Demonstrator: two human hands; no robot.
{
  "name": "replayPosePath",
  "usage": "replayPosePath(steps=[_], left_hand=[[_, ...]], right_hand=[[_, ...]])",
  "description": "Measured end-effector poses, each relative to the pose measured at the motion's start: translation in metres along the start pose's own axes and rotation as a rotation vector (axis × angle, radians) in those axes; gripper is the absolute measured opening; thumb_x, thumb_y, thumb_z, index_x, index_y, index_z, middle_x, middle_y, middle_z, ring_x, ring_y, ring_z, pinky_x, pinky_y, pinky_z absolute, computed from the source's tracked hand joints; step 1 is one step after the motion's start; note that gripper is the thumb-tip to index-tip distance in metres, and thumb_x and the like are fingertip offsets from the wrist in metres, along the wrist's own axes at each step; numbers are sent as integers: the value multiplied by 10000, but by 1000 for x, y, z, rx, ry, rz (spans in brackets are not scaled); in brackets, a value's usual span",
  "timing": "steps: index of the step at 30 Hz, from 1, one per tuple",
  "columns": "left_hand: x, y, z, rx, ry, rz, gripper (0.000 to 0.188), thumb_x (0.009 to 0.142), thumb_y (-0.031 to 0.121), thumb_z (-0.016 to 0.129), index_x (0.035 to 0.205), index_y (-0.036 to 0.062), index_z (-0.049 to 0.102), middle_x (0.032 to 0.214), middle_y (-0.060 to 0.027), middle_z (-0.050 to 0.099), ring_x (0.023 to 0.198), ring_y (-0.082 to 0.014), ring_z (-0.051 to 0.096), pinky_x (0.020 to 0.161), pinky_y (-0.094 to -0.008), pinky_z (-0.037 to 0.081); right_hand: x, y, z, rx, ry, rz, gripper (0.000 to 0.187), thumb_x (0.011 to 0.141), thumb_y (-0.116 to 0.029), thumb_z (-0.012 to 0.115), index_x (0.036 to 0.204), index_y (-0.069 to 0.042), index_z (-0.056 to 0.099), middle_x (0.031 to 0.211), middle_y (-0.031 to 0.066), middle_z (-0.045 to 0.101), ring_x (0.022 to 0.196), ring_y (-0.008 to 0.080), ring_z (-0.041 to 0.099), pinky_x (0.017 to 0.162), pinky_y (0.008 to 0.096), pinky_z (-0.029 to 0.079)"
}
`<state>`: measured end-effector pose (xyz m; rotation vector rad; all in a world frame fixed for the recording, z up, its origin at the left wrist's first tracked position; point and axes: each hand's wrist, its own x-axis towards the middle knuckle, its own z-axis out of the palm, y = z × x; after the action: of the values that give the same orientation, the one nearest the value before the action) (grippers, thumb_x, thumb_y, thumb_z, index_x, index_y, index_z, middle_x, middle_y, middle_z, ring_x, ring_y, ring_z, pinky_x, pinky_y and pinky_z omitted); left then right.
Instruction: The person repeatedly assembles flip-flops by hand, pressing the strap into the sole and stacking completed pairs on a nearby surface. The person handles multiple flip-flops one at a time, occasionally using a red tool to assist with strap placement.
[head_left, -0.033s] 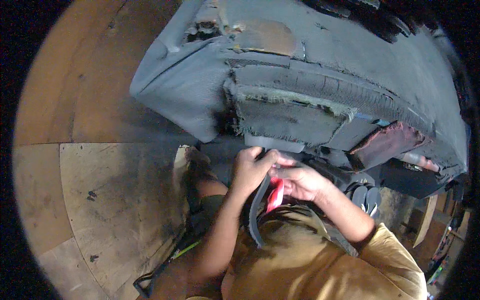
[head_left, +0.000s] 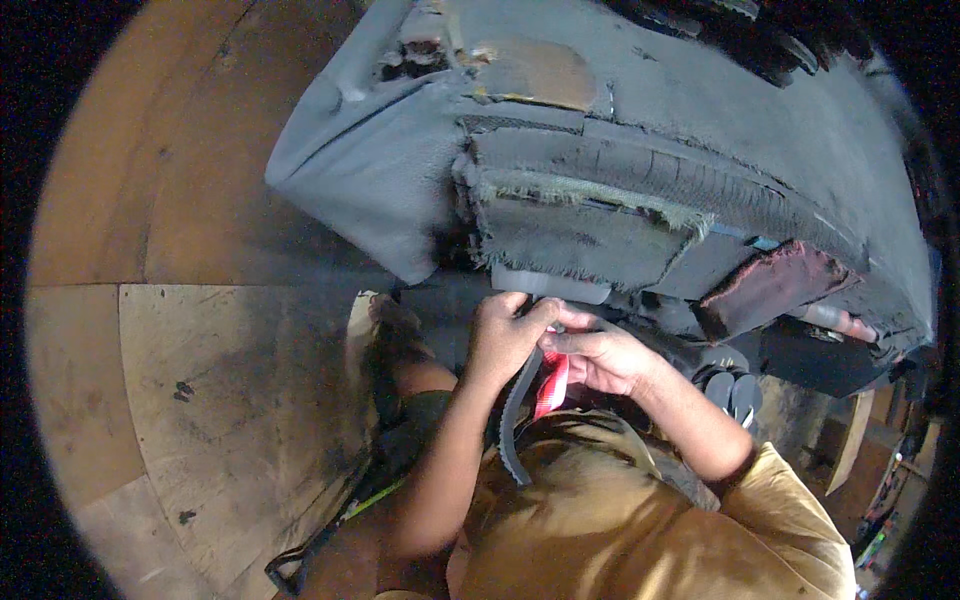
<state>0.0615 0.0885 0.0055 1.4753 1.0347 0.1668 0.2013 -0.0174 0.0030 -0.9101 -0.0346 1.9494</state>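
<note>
My left hand [head_left: 503, 335] is closed, with thumb and fingers pinched together at the upper end of a dark grey strip [head_left: 508, 425]. The strip hangs down in a curve over my shirt, and one of its edges looks notched. Close against it, my right hand [head_left: 605, 358] is also closed, its thumb bent in towards the left fingertips. A red and white band [head_left: 553, 385] hangs out below the right fingers. The fingertips of both hands meet, and what lies between them is hidden.
A grey covered bench [head_left: 680, 60] with frayed edges fills the far side. A dark cloth patch [head_left: 590, 240] and a reddish pad [head_left: 775, 285] hang from its front. A pair of dark slippers [head_left: 735, 395] lies at the right. Brown boards [head_left: 230, 400] cover the left floor.
The red and white band shows a little more clearly below my right hand. The view has shifted very slightly; both hands stay in the same place.
</note>
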Motion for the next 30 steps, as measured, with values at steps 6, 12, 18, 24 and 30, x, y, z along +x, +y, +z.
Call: replayPosePath(steps=[6,12,18,24,30], left_hand=[[-36,-42,35,-735,47,169,468,868,17,603,1334,-24,570,1236,-75,640,1060,-151,614,922,-296,484],[-60,-43,46,-883,115,299,565,884,-67,610,1428,-32,462,1338,-85,575,1139,-117,565,1004,-268,439],[-68,-26,36,-367,377,369,508,869,36,735,1340,-30,558,1243,-149,658,1102,-166,625,966,-302,482],[-56,-8,25,-145,418,317,461,871,160,749,1255,-53,609,1133,-200,693,958,-189,691,885,-307,520],[-66,14,-8,40,273,233,438,870,174,701,1259,-11,620,959,-160,729,836,-193,705,857,-329,521]], right_hand=[[-17,20,-7,-1308,246,-367,710,829,-122,768,1462,-153,448,1066,134,628,938,264,585,862,376,489],[-10,50,-14,-1807,526,-979,560,826,-185,740,1354,-204,553,1263,255,520,1105,393,543,876,431,493],[16,52,-19,-1836,536,-1248,438,841,-152,712,1264,-132,598,1267,283,510,1030,430,578,834,473,509],[23,49,-15,-1443,339,-1072,389,864,-110,691,1240,-118,593,1254,252,511,1059,446,581,839,476,524],[-1,46,23,-847,44,-463,435,905,-206,725,1299,-98,577,993,26,685,904,162,633,843,366,518]])
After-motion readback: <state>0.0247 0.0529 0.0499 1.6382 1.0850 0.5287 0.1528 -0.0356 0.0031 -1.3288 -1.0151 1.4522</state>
